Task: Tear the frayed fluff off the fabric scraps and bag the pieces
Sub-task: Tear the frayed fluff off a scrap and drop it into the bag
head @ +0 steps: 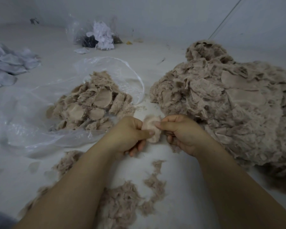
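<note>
Centre frame: my left hand (129, 134) and right hand (180, 133) both pinch one round pink scrap (151, 129), fingers curled tight on its edges, fluff fringe not yet off. Cleaned pieces (91, 104) heaped on open clear bag (23, 129), centre left. Big untrimmed pile (229, 113) fills right side: I judge most work left. Torn fluff (122, 200) strewn on bench (180, 187), lower centre.

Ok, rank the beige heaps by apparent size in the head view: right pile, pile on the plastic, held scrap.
1. right pile
2. pile on the plastic
3. held scrap, though nearest the camera
</note>
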Motion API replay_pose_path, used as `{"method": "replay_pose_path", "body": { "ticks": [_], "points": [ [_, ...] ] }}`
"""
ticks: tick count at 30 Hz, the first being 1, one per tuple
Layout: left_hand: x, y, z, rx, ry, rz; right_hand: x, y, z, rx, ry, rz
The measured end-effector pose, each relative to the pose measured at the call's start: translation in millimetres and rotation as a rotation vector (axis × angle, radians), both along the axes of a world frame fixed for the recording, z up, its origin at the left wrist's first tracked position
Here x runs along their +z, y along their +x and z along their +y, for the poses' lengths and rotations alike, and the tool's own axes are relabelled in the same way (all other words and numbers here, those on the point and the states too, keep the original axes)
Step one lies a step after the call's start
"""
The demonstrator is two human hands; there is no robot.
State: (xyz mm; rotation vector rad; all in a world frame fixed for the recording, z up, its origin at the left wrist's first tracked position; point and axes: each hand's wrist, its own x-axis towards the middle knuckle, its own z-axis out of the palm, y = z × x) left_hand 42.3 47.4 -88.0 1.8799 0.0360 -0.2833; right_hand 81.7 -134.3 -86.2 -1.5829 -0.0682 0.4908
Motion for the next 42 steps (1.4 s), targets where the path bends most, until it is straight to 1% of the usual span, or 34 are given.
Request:
{"method": "replay_pose_path", "body": {
  "ticks": [1, 2, 4, 5, 6, 7, 8, 10, 11, 12, 14, 16, 19, 21, 23, 25, 28, 29, 32, 33, 34, 36, 37, 38, 39, 41, 42],
  "points": [
    [1, 2, -2, 0.074, -0.1, -0.033, 1, 0, 0, 0.0, 0.003, -0.002],
    [2, 3, -2, 0.195, -0.3, -0.069, 2, 0, 0, -0.01, 0.014, 0.004],
    [10, 8, -2, 0.408, -0.799, -0.165, 3, 0, 1, -0.069, 0.074, 0.061],
    [11, 11, -2, 0.449, -0.964, -0.208, 4, 1, 1, -0.105, 0.115, 0.105],
    [8, 14, -2, 0.446, -1.02, -0.234, 5, 2, 1, -0.132, 0.151, 0.144],
    [4, 15, -4, 0.432, -0.956, -0.235, 5, 3, 1, -0.147, 0.174, 0.172],
    [0, 14, -7, 0.397, -0.78, -0.227, 6, 3, 1, -0.151, 0.181, 0.188],
    [-8, 11, -16, 0.261, -0.272, -0.313, 7, 2, 1, -0.148, 0.181, 0.203],
    [-13, 10, -21, 0.17, -0.056, -0.384, 8, 2, 1, -0.15, 0.179, 0.209],
    [-15, 11, -26, 0.092, 0.118, -0.439, 9, 1, 0, -0.156, 0.174, 0.214],
    [-18, 16, -32, -0.003, 0.363, -0.444, 10, 0, 0, -0.177, 0.158, 0.221],
    [-16, 18, -39, -0.037, 0.486, -0.421, 11, 0, 1, -0.184, 0.146, 0.217],
    [-14, 16, -49, -0.004, 0.544, -0.448, 13, -2, 1, -0.173, 0.142, 0.206],
    [-13, 15, -52, 0.091, 0.491, -0.424, 13, -2, 1, -0.171, 0.138, 0.205],
    [-12, 16, -53, 0.136, 0.4, -0.387, 13, -3, 2, -0.173, 0.137, 0.205],
    [-10, 16, -53, 0.133, 0.379, -0.359, 13, -2, 2, -0.181, 0.148, 0.207],
    [-6, 14, -46, 0.112, 0.415, -0.327, 13, -1, 0, -0.197, 0.153, 0.224],
    [-3, 15, -42, 0.114, 0.405, -0.301, 13, 0, 0, -0.199, 0.158, 0.229],
    [7, 17, -37, 0.128, 0.318, -0.147, 12, 1, 0, -0.198, 0.171, 0.245],
    [11, 17, -40, 0.141, 0.3, -0.125, 12, 1, 0, -0.195, 0.175, 0.246],
    [13, 15, -45, 0.136, 0.319, -0.146, 11, 1, 0, -0.194, 0.18, 0.245],
    [14, 4, -58, 0.028, 0.432, -0.258, 12, 0, -1, -0.2, 0.198, 0.245],
    [13, -5, -63, -0.069, 0.486, -0.307, 12, 0, -1, -0.205, 0.209, 0.246],
    [13, -13, -64, -0.171, 0.491, -0.318, 13, 1, -2, -0.213, 0.219, 0.249],
    [12, -21, -61, -0.264, 0.441, -0.259, 13, 1, -3, -0.223, 0.229, 0.255],
    [15, -33, -51, -0.441, 0.272, -0.023, 15, 1, -4, -0.24, 0.242, 0.265],
    [18, -36, -45, -0.497, 0.214, 0.088, 15, 1, -4, -0.244, 0.242, 0.268]
  ]
}}
